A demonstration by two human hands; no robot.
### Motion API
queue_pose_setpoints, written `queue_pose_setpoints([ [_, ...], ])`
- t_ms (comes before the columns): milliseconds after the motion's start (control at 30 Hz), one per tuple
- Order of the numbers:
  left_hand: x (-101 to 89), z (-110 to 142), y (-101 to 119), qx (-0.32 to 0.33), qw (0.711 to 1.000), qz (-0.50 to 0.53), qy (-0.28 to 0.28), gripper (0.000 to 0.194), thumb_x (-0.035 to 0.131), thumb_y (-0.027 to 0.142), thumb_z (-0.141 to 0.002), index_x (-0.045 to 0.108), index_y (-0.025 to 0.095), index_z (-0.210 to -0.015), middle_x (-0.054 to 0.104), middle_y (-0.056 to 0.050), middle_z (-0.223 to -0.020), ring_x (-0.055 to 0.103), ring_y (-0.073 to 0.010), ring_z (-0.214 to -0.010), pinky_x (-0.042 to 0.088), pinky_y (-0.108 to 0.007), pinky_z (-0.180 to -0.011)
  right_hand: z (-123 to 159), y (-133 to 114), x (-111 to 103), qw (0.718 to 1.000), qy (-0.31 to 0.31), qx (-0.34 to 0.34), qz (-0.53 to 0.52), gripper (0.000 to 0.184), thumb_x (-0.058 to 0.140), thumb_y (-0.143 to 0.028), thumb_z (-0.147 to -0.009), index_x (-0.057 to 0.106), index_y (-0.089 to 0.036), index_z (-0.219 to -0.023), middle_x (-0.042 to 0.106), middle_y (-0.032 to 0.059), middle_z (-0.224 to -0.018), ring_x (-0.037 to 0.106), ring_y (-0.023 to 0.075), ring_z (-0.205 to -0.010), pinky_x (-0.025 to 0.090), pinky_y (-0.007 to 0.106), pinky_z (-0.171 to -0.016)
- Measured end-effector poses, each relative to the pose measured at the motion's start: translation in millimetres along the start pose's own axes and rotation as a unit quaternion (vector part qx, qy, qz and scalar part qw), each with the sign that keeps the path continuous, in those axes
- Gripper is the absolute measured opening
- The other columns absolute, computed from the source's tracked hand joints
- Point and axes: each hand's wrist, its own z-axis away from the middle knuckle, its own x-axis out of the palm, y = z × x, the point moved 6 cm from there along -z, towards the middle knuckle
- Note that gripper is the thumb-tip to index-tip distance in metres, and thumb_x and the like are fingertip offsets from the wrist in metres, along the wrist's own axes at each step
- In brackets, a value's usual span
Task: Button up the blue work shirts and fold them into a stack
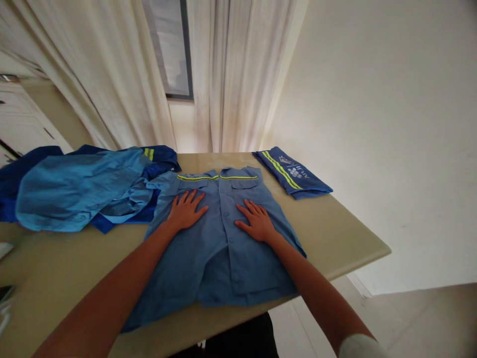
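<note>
Left hand (186,211), right hand (257,223): open, ten and two o'clock on blue button-front cloth shirt (214,238); probably light, floppy; I'd grip six-o'clock hem (223,301).

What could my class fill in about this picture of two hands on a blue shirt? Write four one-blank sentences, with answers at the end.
1. The left hand and the right hand rest on the shirt with their palms facing ____.
2. The shirt's chest shows ____ pocket flaps.
3. The heap of clothes reaches the picture's ____ edge.
4. Nearer to the folded dark-blue garment is the person's ____ hand.

Missing words: down; two; left; right.
</note>
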Motion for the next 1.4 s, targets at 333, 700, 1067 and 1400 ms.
queue_pose_setpoints([
  [333, -30.6, 1, 46, 0.049, 0.997, 0.050, 0.028, 0.052, 0.042, 0.035, -0.102, 0.054, 0.019, -0.150, 0.051, -0.018, -0.158, 0.041, -0.0364, -0.149, 0.030, -0.058, -0.122, -53, 20, -5, 1.000, 0.012, -0.004, -0.009, 0.067, 0.044, -0.067, -0.103, 0.041, -0.033, -0.161, 0.032, 0.0071, -0.171, 0.028, 0.0301, -0.157, 0.021, 0.052, -0.126],
  [700, -2.2, 76, 79, 0.081, 0.973, 0.215, 0.000, 0.024, 0.053, 0.037, -0.097, 0.072, 0.023, -0.104, 0.071, -0.006, -0.103, 0.068, -0.0213, -0.092, 0.052, -0.034, -0.083, 7, -68, -13, 0.990, 0.079, -0.031, -0.109, 0.034, 0.064, -0.054, -0.096, 0.069, -0.022, -0.104, 0.073, 0.0062, -0.095, 0.065, 0.0214, -0.086, 0.046, 0.030, -0.079],
  [1067, -2.5, 55, 85, -0.114, 0.977, 0.169, -0.053, 0.016, 0.063, 0.039, -0.084, 0.066, 0.023, -0.083, 0.075, -0.005, -0.093, 0.068, -0.0240, -0.087, 0.044, -0.032, -0.071, -5, -61, -23, 0.998, -0.049, 0.001, 0.044, 0.021, 0.056, -0.026, -0.095, 0.074, -0.020, -0.105, 0.077, 0.0097, -0.105, 0.071, 0.0238, -0.095, 0.046, 0.029, -0.079],
  [1400, 0.3, 65, 94, 0.022, 0.988, 0.151, 0.018, 0.008, 0.057, 0.028, -0.082, 0.054, 0.023, -0.077, 0.067, 0.001, -0.079, 0.060, -0.0178, -0.076, 0.034, -0.031, -0.067, -25, -61, -14, 0.995, -0.047, -0.090, -0.016, 0.020, 0.062, -0.029, -0.094, 0.072, -0.024, -0.111, 0.077, 0.0042, -0.107, 0.071, 0.0208, -0.094, 0.047, 0.027, -0.078],
])
